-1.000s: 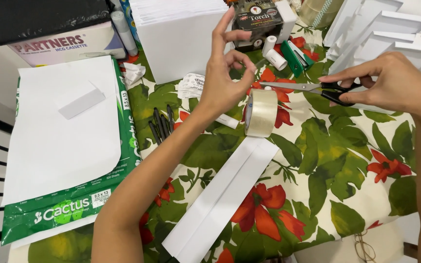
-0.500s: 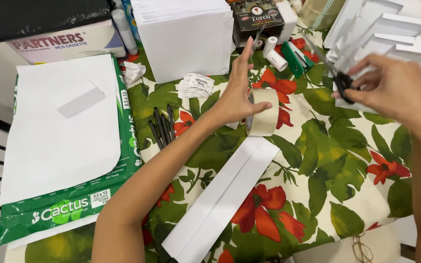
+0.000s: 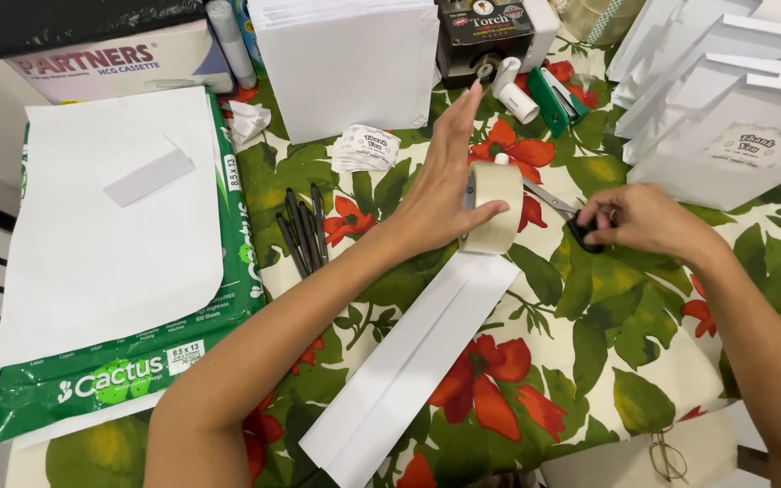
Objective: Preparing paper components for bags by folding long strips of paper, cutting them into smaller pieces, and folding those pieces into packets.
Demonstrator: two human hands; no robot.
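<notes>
Head view: left hand (image 3: 449,194) holds the tape roll (image 3: 492,206) upright at the top end of the folded white paper strip (image 3: 413,357), thumb across the rim, fingers straight. Right hand (image 3: 648,221) curls tight on the scissors (image 3: 564,210) lying on the floral tablecloth (image 3: 589,361), beside the roll.

Scissors (image 3: 560,204) handles hidden under right hand (image 3: 645,220)
</notes>
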